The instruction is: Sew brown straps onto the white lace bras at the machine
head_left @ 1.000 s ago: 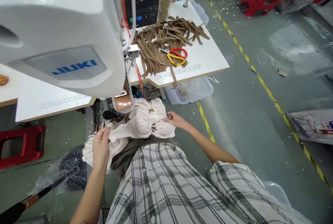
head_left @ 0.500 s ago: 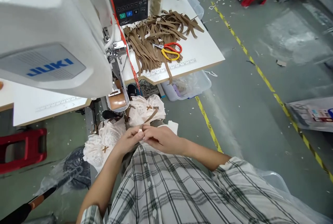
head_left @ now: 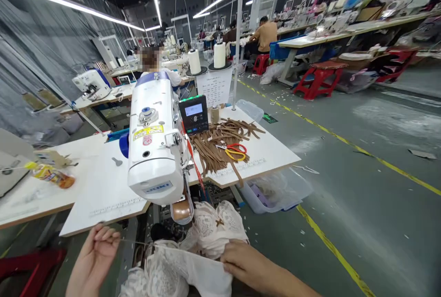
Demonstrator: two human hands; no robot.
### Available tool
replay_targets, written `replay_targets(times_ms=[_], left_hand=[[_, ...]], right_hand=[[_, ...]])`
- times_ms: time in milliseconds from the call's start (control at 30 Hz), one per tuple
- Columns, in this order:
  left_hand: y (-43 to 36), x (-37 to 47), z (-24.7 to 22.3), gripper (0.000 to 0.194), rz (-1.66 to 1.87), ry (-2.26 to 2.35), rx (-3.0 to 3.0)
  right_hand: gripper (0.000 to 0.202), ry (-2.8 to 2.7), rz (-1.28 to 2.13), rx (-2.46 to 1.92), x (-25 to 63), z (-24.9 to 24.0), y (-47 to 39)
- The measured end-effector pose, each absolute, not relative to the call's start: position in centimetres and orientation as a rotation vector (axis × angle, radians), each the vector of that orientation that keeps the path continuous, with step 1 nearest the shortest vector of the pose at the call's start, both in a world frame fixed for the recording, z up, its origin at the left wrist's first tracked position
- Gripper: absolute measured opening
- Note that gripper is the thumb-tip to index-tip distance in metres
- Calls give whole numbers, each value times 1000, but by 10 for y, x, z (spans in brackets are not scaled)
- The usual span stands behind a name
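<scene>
My left hand, at the lower left, has its fingers curled and pinched on a thin strap that stretches right toward the white lace garment. My right hand grips the garment's right part, its fingertips partly hidden by the fabric. Another lace cup with a small brown bow lies just beyond my right hand. Above the garment stands the white sewing machine, its curved arm end close to the lace.
Brown straps and red-and-yellow scissors lie on the white table. A clear plastic bin sits below its edge. A bottle lies on the left table; a red stool is lower left. People work farther back.
The view has tilted up. My hands, close together before, are now far apart, the left one out to the left with the strap pulled taut and the right one on the garment.
</scene>
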State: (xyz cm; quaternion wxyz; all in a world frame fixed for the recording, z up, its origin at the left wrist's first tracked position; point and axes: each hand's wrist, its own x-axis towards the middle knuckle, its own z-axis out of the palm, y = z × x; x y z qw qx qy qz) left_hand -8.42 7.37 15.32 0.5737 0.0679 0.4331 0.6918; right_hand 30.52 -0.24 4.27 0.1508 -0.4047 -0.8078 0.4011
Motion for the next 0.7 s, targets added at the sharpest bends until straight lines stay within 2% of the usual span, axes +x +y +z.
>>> replay_targets(times_ms=[133, 233, 333, 433, 567, 700], left_hand=[[79, -134, 165, 16, 1757, 1097, 172], [78, -165, 163, 17, 1738, 1120, 222], [74, -174, 160, 15, 1682, 1147, 264], [66, -145, 152, 8, 1590, 1234, 355], [45, -59, 124, 36, 1160, 1373, 618], [23, 18, 90, 48, 744, 1408, 1091]], right_hand=[[17, -2120, 1294, -1188, 321, 45, -1], [20, -1928, 1428, -1267, 324, 35, 1], [27, -1642, 1318, -1448, 317, 25, 3], [29, -1490, 1110, -1533, 302, 28, 5], [19, -1722, 1249, -1353, 273, 50, 12], [28, -1806, 1338, -1173, 251, 69, 21]])
